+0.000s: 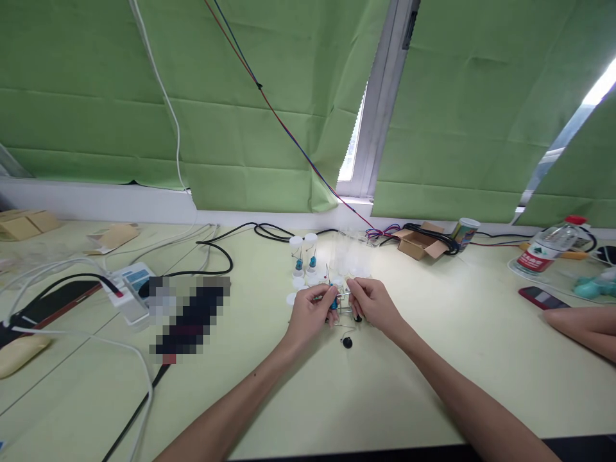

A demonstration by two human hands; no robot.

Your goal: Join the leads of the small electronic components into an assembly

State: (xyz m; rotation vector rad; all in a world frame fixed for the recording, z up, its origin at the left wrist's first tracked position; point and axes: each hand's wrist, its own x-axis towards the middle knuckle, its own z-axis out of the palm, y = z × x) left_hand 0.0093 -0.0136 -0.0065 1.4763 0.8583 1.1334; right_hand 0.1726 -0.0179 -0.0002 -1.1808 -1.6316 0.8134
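Observation:
Between the thumb and fingers of my left hand (310, 313) is a small blue part (333, 303) with a thin wire rising from it. My right hand (378, 307) pinches a thin metal rod (344, 294) that reaches across toward the blue part; whether the two touch, I cannot tell. Below the hands, a round black knob-like piece (347, 343) with a bent wire lies on the table. Just behind my left hand stand two clear vials with similar blue parts (299, 264) inside and white tops (311, 239). White round lids (291, 298) lie near my left fingers.
A power strip (129, 298) and cables are on the left, beside a pixelated dark object (192, 321). At the back right are an open cardboard box (418, 245) and a can (465, 232). A bottle (546, 247), a phone (543, 298) and another person's arm (584, 327) are farther right.

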